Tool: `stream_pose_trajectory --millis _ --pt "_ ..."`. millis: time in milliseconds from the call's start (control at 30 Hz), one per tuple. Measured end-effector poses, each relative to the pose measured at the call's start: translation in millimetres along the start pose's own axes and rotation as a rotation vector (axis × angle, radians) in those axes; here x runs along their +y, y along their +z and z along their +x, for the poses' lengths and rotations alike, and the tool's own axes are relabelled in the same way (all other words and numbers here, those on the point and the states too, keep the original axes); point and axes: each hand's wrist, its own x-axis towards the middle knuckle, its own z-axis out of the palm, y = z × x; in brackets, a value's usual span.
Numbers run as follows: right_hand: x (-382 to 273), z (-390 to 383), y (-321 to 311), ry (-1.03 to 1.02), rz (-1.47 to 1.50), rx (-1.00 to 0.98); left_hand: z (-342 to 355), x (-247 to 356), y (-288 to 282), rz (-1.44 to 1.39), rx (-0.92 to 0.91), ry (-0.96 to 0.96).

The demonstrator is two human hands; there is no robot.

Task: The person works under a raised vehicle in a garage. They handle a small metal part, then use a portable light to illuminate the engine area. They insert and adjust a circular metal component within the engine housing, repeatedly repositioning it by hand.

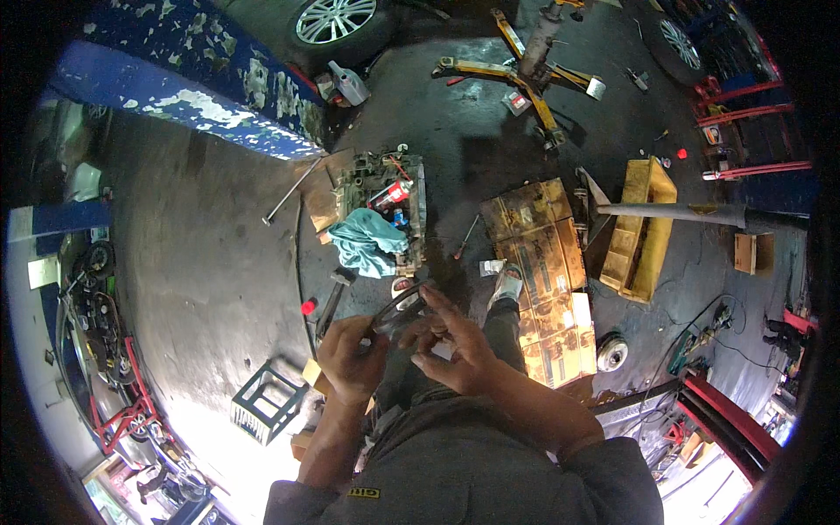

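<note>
My left grip (353, 360) is pinching a thin, dark curved band (391, 307), which arcs up and across from it toward the fingertips of my right grip (459, 354). Those fingertips are at the band's far end, the other fingers curled; I cannot tell whether they pinch it. Just beyond my left grip lies a hammer-shaped tool (331, 302), with a red cap (309, 306) beside it. Farther ahead, a teal cloth (367, 243) drapes over a metal casting (415, 197). Flattened cardboard (538, 267) lies to the right of my right grip.
</note>
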Motion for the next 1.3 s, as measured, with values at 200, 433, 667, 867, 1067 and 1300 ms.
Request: stream_pose_trajectory --millis 200,433,667,867,1067,1300 --pt "2.8 -0.9 -1.2 0.018 0.007 -0.026 3.5 3.5 1.6 -0.037 0.002 -0.013" --pt "2.8 2.0 -1.5 -0.057 -0.19 0.035 12.7 8.6 0.7 -0.061 -0.046 0.032" --pt "-2.8 2.4 1.2 0.052 -0.346 0.068 20.5 12.7 0.5 -0.008 -0.103 0.072" --pt "1.2 3.9 0.0 0.005 -0.498 0.076 22.4 21.1 1.7 0.054 -0.197 -0.014" --pt "2.1 4.1 -1.6 0.117 -0.509 0.016 27.4 21.3 9.1 0.163 -0.216 0.051" --pt "-8.2 -7.0 -9.7 0.082 -0.292 0.0 28.1 16.3 11.3 0.13 -0.298 -0.03"
